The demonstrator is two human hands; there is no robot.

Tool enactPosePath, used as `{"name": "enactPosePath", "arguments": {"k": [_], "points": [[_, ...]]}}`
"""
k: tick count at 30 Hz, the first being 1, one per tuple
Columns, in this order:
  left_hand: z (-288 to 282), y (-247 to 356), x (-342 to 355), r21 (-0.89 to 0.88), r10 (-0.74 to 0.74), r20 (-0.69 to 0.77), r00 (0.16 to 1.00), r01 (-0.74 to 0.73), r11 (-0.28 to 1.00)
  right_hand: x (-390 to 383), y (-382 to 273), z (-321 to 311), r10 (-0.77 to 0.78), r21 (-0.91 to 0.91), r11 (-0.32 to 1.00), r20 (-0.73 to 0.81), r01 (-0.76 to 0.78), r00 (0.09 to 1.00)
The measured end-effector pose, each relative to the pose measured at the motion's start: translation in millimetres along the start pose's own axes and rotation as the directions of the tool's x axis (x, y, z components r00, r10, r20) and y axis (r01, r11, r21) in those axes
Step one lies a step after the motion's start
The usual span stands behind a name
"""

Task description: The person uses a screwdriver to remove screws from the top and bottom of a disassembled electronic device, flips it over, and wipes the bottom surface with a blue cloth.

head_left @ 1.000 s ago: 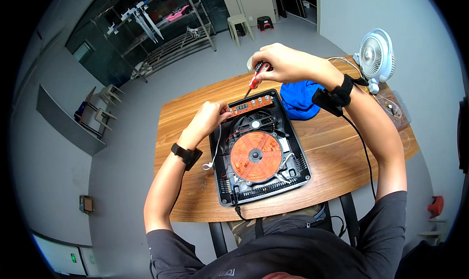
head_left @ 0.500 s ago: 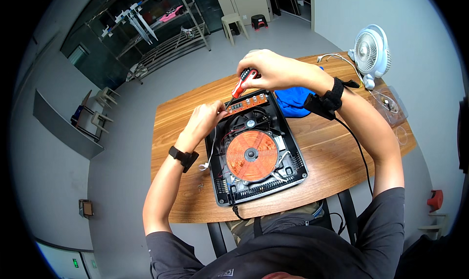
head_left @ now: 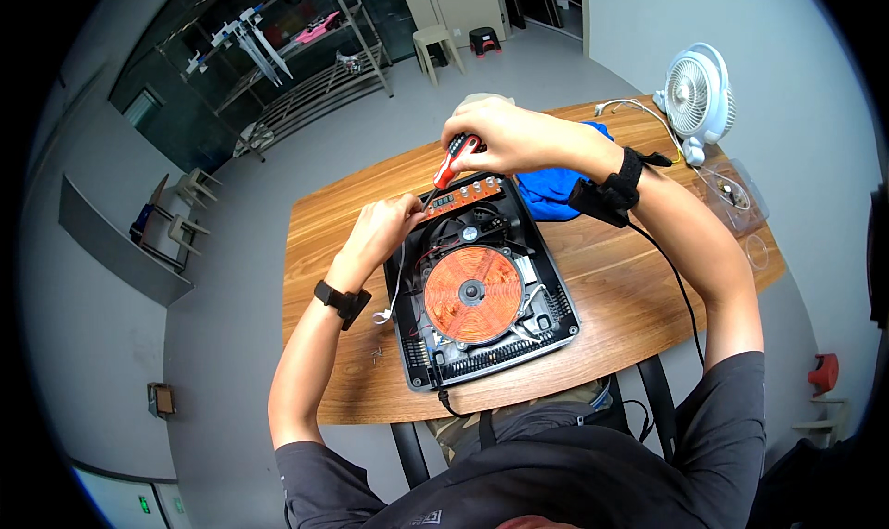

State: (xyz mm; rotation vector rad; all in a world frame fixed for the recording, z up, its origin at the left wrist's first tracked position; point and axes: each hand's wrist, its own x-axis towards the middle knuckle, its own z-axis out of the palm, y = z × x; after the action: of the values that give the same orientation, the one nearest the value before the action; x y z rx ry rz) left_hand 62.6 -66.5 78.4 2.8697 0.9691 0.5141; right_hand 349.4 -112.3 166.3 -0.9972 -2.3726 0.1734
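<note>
An opened induction cooker point(head_left: 558, 329) lies on the wooden table, its flat copper coil point(head_left: 451, 297) and small black cooling fan point(head_left: 470, 235) exposed. Across its far end runs an orange control board point(head_left: 465, 196). My right hand point(head_left: 495, 132) is wrapped round the red-and-black handle of a screwdriver point(head_left: 445, 171), which slants down to the board's left end. Beside the tip, the fingers of my left hand point(head_left: 380, 234) are pinched together at the board's edge; whatever they hold is hidden. A white wire with a plug point(head_left: 381, 317) hangs over the cooker's left side.
Several small screws point(head_left: 376, 354) lie left of the cooker. A blue cloth point(head_left: 548, 194) is to its right, partly behind my right arm. At the table's far right stand a white fan point(head_left: 696, 98) and a clear plastic box point(head_left: 736, 200). A black cable point(head_left: 681, 279) hangs from my right wrist.
The whole view has shifted slightly. Both hands and the screwdriver stay at the left end of the control board, with hardly any visible movement.
</note>
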Motion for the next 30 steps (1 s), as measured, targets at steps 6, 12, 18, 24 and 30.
{"name": "enactPosePath", "arguments": {"k": [6,12,18,24,30], "points": [[-4,8,2,-0.008,-0.043,0.053,0.998,0.044,0.999,-1,-4,0,0.012,-0.003,1.0,0.011,-0.012,1.0],[-3,10,2,-0.065,-0.074,0.044,0.996,0.077,0.995,-2,-5,-1,-0.004,-0.001,1.0,0.012,0.004,1.0],[-9,19,13,0.001,-0.006,0.065,0.998,0.006,1.0,-7,-2,-4,0.009,0.003,1.0,0.031,-0.009,0.999],[-7,16,25,0.052,-0.005,0.084,0.996,0.001,0.999,-14,13,-34,0.135,-0.038,0.991,0.086,-0.132,0.987],[27,8,45,-0.058,0.171,0.227,0.959,-0.162,0.985,-19,43,-54,0.2,-0.214,0.961,0.111,-0.173,0.974]]}}
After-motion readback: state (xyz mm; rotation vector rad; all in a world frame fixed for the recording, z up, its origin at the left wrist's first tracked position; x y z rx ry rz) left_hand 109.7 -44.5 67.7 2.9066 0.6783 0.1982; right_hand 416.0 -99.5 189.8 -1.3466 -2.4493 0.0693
